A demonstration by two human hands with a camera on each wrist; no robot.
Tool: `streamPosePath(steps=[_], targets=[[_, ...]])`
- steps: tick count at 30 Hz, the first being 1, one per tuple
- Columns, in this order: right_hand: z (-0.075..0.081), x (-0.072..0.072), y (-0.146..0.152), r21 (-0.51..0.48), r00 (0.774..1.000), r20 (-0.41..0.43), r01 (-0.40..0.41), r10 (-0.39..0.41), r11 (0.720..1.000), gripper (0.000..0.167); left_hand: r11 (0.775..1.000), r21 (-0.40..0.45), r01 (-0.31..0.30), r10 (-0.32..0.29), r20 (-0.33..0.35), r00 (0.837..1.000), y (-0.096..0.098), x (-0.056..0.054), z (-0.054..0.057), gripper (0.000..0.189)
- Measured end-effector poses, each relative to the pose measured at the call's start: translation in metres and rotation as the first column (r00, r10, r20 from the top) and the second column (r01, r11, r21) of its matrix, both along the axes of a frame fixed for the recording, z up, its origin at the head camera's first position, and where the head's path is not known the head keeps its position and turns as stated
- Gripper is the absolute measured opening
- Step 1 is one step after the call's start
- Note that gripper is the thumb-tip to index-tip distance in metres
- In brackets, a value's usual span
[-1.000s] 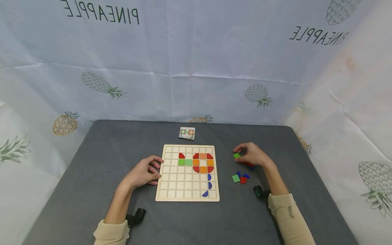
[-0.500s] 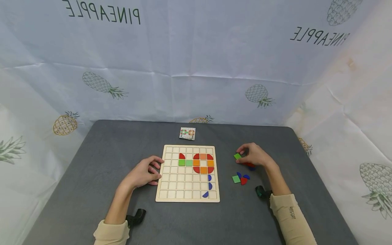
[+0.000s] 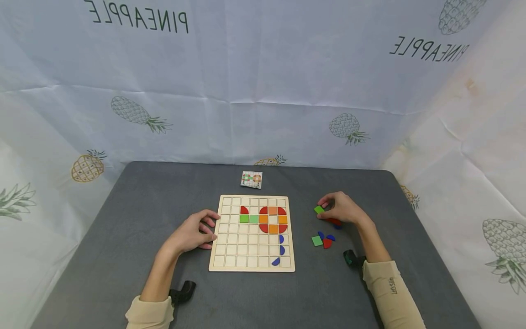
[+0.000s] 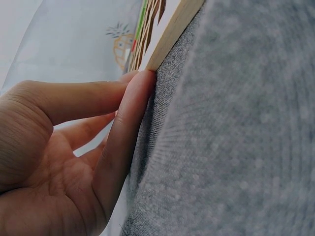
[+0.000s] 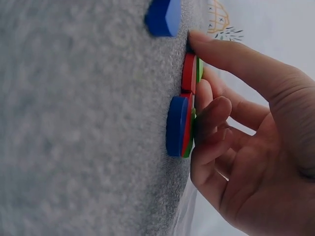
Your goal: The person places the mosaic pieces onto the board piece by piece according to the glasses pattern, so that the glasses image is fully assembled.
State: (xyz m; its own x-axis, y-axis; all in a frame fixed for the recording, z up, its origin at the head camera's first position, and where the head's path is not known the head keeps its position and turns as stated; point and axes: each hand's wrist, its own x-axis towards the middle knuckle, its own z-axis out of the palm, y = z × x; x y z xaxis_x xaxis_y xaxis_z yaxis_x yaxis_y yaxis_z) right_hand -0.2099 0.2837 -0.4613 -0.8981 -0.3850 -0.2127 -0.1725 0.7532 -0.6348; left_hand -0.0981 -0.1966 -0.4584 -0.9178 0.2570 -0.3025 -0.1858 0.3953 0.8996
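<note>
A pale wooden grid board [image 3: 248, 250] lies mid-table in the head view, with red, orange, green and blue pieces on it. My left hand [image 3: 194, 232] rests its fingertips against the board's left edge; the left wrist view has a fingertip [image 4: 142, 78] touching the wooden side. Right of the board, my right hand [image 3: 340, 208] pinches a green square tile [image 3: 319, 209] between thumb and index finger, low at the table. Beneath that hand lie red pieces [image 5: 189, 73] and a blue half-round piece [image 5: 176, 127], partly hidden by the fingers in the head view.
Nearer me on the right sit another green square [image 3: 317, 241], a red piece [image 3: 327, 243] and two blue pieces [image 3: 330, 237]. Behind the board lies a small pattern card [image 3: 251, 179]. A pineapple-print cloth [image 3: 255, 132] hangs around the grey table [image 3: 164, 183].
My right index fingertip has shifted slightly right at the green square tile. The left hand stays at the board's edge, and the pieces on the board look the same.
</note>
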Motion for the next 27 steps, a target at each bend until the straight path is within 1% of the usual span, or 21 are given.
streamPosePath(steps=[6,11,16,21,27], targets=[[0.0,0.0,-0.005,-0.059,1.0,-0.022,-0.014,0.013,0.998,0.034,1.0,-0.017,0.004,-0.004,-0.005,1.0,0.001,-0.001,0.0,0.052],[0.005,0.001,-0.019,-0.104,0.999,-0.036,-0.042,0.039,0.994,0.033,1.0,-0.024,0.001,-0.001,-0.003,1.0,0.001,-0.001,0.0,0.053],[0.011,0.002,-0.04,-0.135,0.997,-0.031,-0.074,0.07,0.988,0.033,1.0,-0.024,0.001,-0.001,-0.003,1.0,0.001,0.0,0.0,0.054],[0.016,0.001,-0.065,-0.136,0.995,-0.022,-0.104,0.102,0.985,0.034,1.0,-0.022,0.0,0.0,-0.001,1.0,0.001,0.0,0.002,0.053],[0.018,-0.004,-0.092,-0.166,0.987,-0.023,-0.16,0.158,0.973,0.035,1.0,-0.02,0.0,0.0,-0.002,1.0,0.002,0.0,0.001,0.052]])
